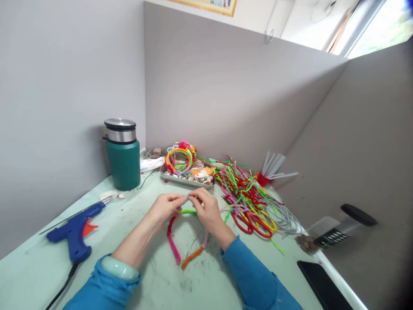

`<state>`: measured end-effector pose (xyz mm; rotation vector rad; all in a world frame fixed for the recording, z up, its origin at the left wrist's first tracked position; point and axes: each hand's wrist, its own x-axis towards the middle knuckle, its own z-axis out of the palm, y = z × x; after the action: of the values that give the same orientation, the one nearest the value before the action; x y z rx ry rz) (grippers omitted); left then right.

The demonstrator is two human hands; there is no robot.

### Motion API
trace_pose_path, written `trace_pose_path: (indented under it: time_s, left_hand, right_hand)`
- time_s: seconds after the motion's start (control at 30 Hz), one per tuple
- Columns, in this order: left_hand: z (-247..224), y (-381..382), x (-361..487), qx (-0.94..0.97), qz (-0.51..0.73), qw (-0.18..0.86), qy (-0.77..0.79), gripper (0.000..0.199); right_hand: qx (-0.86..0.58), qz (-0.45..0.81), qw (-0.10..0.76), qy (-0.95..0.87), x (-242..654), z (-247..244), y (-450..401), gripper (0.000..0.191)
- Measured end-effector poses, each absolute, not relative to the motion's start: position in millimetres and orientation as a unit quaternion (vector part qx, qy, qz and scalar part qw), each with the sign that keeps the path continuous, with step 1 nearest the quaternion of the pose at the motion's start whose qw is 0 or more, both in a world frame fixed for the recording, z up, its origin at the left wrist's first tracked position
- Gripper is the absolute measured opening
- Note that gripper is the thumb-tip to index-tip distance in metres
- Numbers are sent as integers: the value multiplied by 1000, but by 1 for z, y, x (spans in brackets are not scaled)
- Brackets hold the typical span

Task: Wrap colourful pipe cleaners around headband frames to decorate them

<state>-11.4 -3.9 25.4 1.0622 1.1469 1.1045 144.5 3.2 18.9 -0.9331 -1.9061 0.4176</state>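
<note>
Across the pale green table [155,284], a fuzzy multicoloured headband [187,212] is curving with its ends facing the near side; whether it is lying flat, I cannot tell. Just past its green arch, the left hand [166,207] and the right hand [207,211], which is partly covering it, are pinching a tiny blue bit [186,198] between their fingertips.

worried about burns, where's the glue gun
In the head view, the blue glue gun lies on the left of the table, in front of the green bottle.
</note>
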Motion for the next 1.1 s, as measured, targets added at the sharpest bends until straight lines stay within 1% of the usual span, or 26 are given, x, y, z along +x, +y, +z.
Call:
trace_pose_path:
  time_s: [0.07,0.17,0.27,0.4,0.5,0.63,0.77,0.87,1.1]
  left_hand:
    - [26,-3,-12,431,505,566,489,40]
    - [26,-3,-13,413,532,571,469,38]
    - [24,-3,-13,422,525,576,463,35]
    - [21,-3,-12,431,511,578,467,33]
    - [20,-3,-12,427,514,580,466,33]
    - [23,-4,-12,430,501,589,466,34]
    - [25,-2,-12,461,497,540,499,40]
    - [26,0,-12,483,490,503,522,33]
    - [26,1,-17,469,476,523,528,34]
  right_hand:
    - [-406,234,481,-741,143,18,4,17]
    - [-426,322,464,-707,140,15,5,22]
    - [-422,373,455,-690,137,14,6,21]
    - [-430,415,469,-650,136,13,8,21]
    - [-437,413,465,-650,135,13,7,23]
    - [-449,340,461,-686,135,11,6,19]
    - [-471,299,443,-702,138,12,7,15]
    - [-471,321,434,-698,141,15,8,14]
    - [-466,365,419,-688,149,24,13,13]
